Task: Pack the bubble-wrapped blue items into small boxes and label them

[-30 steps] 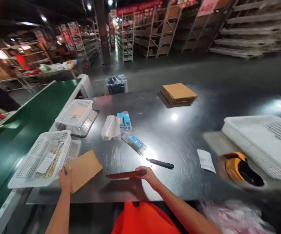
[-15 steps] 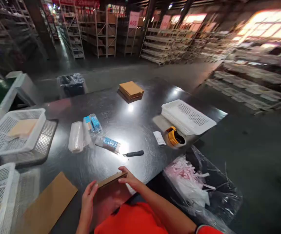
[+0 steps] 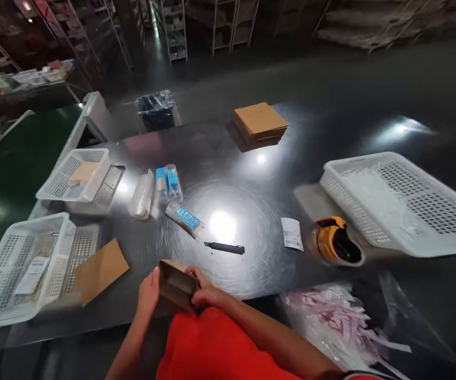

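Observation:
Both hands hold a small brown cardboard box (image 3: 176, 285) at the near edge of a dark metal table (image 3: 259, 190). My left hand (image 3: 149, 292) grips its left side and my right hand (image 3: 206, 293) grips its right side, fingers curled over the top edge. The box looks partly unfolded, with an open top. A black utility knife (image 3: 225, 247) lies just beyond it on the table. A flat brown cardboard piece (image 3: 100, 269) lies to the left of my left hand.
Blue-labelled plastic packets (image 3: 184, 218) and a clear bubble-wrapped pack (image 3: 142, 196) lie mid-table. White mesh baskets (image 3: 18, 269) stand left, another (image 3: 398, 203) right. A yellow tape dispenser (image 3: 334, 243), a paper label (image 3: 292, 234), a stack of flat cartons (image 3: 259, 122) and a bag of pink scraps (image 3: 331, 322) are also near.
My left hand left the flat cardboard piece and joined my right hand on the other one, which has gone from flat to an opened box shape. The camera view swung about.

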`<state>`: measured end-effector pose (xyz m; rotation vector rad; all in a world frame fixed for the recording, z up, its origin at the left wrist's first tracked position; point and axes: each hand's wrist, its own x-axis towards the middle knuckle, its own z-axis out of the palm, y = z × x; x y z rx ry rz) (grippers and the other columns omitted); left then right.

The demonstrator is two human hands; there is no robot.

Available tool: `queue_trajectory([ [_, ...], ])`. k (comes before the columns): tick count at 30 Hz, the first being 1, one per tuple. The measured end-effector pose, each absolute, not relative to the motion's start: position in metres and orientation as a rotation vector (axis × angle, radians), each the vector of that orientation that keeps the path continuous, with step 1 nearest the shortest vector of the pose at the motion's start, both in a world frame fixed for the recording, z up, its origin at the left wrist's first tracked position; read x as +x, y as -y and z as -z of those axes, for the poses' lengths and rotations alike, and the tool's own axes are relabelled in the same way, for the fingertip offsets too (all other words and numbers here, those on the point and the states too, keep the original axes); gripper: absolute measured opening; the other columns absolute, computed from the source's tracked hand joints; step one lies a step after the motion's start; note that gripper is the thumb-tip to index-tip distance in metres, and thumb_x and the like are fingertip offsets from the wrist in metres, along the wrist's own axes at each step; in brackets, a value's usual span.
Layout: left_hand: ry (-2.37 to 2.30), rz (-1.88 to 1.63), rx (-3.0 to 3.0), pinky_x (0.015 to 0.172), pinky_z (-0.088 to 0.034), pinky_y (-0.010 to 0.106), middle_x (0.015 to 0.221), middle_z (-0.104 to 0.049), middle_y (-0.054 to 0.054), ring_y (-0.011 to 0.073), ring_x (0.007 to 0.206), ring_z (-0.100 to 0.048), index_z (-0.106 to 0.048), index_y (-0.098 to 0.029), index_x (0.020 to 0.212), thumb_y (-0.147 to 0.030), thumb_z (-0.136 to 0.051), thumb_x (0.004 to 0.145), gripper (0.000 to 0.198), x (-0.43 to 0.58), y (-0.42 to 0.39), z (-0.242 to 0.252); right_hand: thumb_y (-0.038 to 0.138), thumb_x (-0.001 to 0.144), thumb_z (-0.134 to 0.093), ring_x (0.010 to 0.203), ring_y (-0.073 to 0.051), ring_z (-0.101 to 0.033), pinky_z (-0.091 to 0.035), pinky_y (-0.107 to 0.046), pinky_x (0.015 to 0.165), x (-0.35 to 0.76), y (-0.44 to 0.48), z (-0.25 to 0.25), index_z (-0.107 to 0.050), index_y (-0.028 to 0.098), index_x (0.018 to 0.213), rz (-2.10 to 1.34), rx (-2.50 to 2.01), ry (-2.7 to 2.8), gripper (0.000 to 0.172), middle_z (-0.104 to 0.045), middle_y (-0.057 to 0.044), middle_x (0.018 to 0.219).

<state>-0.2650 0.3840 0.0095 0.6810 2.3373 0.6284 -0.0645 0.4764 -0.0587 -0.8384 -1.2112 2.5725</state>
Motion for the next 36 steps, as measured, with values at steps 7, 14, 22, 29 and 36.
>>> queue_trajectory([
  [7, -1.644, -0.814, 0.339, 0.07, -0.056, 0.031, 0.114, -0.073, 0.008, 0.022, 0.089, -0.07, -0.047, -0.029, 0.148, -0.065, -0.069, 0.077, 0.083, -0.286, -0.344, -0.013, 0.033, 0.046, -0.087, 0.122, -0.029, -0.054, -0.045, -0.038, 0.099, -0.064, -0.486, 0.049, -0.061, 0.03, 0.119, -2.699, -0.751, 0.961, 0.077, -0.054, -0.004, 0.14],
  [14, -1.896, -0.765, 0.739, 0.098, -0.051, 0.043, 0.111, -0.061, 0.011, 0.0299, 0.108, -0.062, -0.061, -0.018, 0.11, -0.055, -0.083, 0.058, 0.067, -0.288, -0.362, 0.04, 0.039, 0.049, -0.093, 0.111, -0.026, -0.06, -0.048, -0.042, 0.099, -0.075, -0.492, 0.043, -0.051, 0.028, 0.133, -2.586, -0.889, 1.344, 0.095, -0.063, -0.005, 0.12],
  [22, -2.056, -0.965, 0.871, 0.111, -0.044, 0.049, 0.166, -0.013, 0.025, 0.037, 0.148, -0.035, -0.029, -0.017, 0.152, -0.056, -0.062, 0.086, 0.084, -0.265, -0.359, 0.045, 0.041, 0.069, -0.084, 0.138, -0.034, -0.044, -0.035, -0.054, 0.115, -0.079, -0.473, 0.063, -0.037, 0.024, 0.144, -1.886, -0.993, 1.822, 0.091, -0.033, -0.018, 0.157],
  [29, -1.816, -0.5, 1.464, 0.12, -0.039, 0.048, 0.13, -0.071, 0.012, 0.0278, 0.131, -0.059, -0.071, -0.024, 0.117, -0.037, -0.043, 0.095, 0.038, -0.301, -0.343, 0.008, 0.039, 0.091, -0.066, 0.123, -0.026, -0.058, -0.048, -0.045, 0.104, -0.065, -0.484, 0.047, -0.068, 0.025, 0.112, -1.703, -0.691, 2.072, 0.026, -0.06, -0.013, 0.135],
  [36, -1.791, -0.235, 1.457, 0.12, -0.036, 0.05, 0.157, -0.043, 0.021, 0.0393, 0.146, -0.041, -0.051, -0.013, 0.146, -0.053, -0.069, 0.079, 0.08, -0.291, -0.325, -0.003, 0.058, 0.093, -0.059, 0.138, -0.029, -0.05, -0.037, -0.053, 0.116, -0.042, -0.492, 0.052, -0.072, 0.033, 0.125, -1.786, -0.652, 2.168, 0.042, -0.054, -0.008, 0.151],
])
